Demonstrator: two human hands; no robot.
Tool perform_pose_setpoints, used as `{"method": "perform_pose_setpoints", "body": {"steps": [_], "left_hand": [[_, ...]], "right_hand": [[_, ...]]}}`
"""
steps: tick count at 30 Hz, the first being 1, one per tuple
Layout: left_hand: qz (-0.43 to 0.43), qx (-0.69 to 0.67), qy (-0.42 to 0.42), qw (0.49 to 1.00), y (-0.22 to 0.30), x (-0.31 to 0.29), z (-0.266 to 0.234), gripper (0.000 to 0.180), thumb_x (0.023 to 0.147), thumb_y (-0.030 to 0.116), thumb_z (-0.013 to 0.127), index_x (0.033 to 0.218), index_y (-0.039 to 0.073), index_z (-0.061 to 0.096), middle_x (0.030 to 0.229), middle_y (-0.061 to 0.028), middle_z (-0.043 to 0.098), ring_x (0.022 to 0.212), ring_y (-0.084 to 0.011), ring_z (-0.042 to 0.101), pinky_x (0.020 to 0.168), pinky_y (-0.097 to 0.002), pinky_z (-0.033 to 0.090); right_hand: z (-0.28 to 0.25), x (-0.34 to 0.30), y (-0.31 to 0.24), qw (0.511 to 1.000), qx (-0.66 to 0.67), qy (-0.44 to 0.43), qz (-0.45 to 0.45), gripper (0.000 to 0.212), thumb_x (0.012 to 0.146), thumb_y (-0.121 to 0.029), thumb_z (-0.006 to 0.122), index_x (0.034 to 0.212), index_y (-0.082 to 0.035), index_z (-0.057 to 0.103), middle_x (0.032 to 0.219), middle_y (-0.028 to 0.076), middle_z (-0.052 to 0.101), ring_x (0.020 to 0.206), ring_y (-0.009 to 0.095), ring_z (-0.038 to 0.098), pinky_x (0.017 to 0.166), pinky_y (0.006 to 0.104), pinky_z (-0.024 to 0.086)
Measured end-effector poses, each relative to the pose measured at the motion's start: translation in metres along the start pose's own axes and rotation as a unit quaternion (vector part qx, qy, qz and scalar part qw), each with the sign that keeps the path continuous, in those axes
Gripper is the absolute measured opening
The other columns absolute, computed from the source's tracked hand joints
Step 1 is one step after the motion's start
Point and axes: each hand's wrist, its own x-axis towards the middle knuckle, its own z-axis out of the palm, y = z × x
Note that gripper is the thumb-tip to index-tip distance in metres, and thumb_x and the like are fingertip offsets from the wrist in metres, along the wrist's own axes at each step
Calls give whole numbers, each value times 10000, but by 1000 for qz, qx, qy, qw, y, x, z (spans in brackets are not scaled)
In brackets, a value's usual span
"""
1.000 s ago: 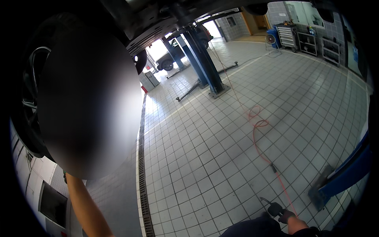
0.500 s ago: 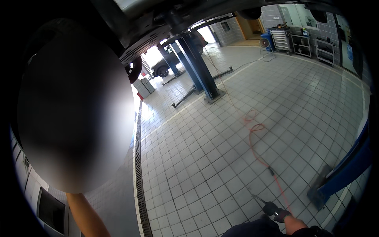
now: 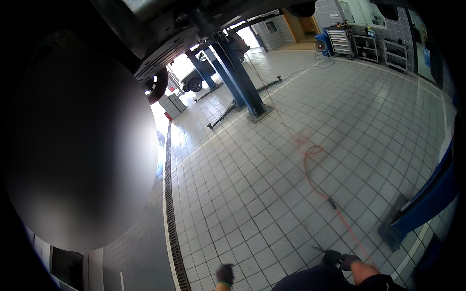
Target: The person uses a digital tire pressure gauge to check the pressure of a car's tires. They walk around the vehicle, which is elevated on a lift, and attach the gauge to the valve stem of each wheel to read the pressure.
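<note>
Change: the view has swung since the earlier frames; the blue lift post [image 3: 238, 77] sits further right, and a gloved left hand [image 3: 224, 274] has come in at the lower edge where none showed before.
Left hand: in a dark glove, low over the tiled floor [image 3: 252, 194], touching nothing that can be made out; whether its grip is wide or narrow cannot be told, it is too small and blurred.
Right hand: right hand [image 3: 342, 261], also gloved, closed round a small dark tool at the end of the orange hose [image 3: 315, 179].
Hose: runs loosely across the tiles from the post to that hand, with a slack loop, probably so the tool can reach under the car.
Overhead: raised car underside [image 3: 165, 34], lifted so work can be done from below.
Nearby: floor drain grate [image 3: 170, 203] along the tiles; a second blue lift arm [image 3: 427, 199] at the right; tool cart [image 3: 340, 41] and shelves by the far wall.
</note>
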Motion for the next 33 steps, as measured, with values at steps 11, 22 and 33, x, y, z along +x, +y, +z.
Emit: {"method": "perform_pose_setpoints", "body": {"steps": [11, 22, 33], "left_hand": [[-365, -239, -268, 859, 110, -99, 55, 323, 925, 191, 562, 1197, 143, 729, 1245, -132, 704, 1137, -348, 660, 1000, -454, 521], [-489, -98, -416, 761, 166, -94, -18, 446, 912, 340, 519, 1298, 203, 695, 1328, -118, 685, 1246, -324, 643, 1011, -508, 511], [-363, -64, -229, 901, 203, -78, -105, 743, 794, 446, 688, 1482, 256, 481, 1313, -140, 628, 1160, -338, 647, 929, -488, 545]], "right_hand": [[-21, 27, -16, 997, -36, -42, -49, 867, 715, -532, 752, 1468, -175, 517, 1381, 116, 649, 1245, 298, 639, 1051, 408, 505], [-49, 52, -67, 968, -72, -90, -223, 765, 768, -373, 752, 1463, -163, 510, 1283, 214, 680, 1174, 386, 652, 986, 457, 519], [-72, -34, -213, 878, -236, -132, -396, 731, 774, -334, 712, 1462, -170, 528, 1328, 215, 652, 1229, 398, 611, 1014, 471, 502]]}}
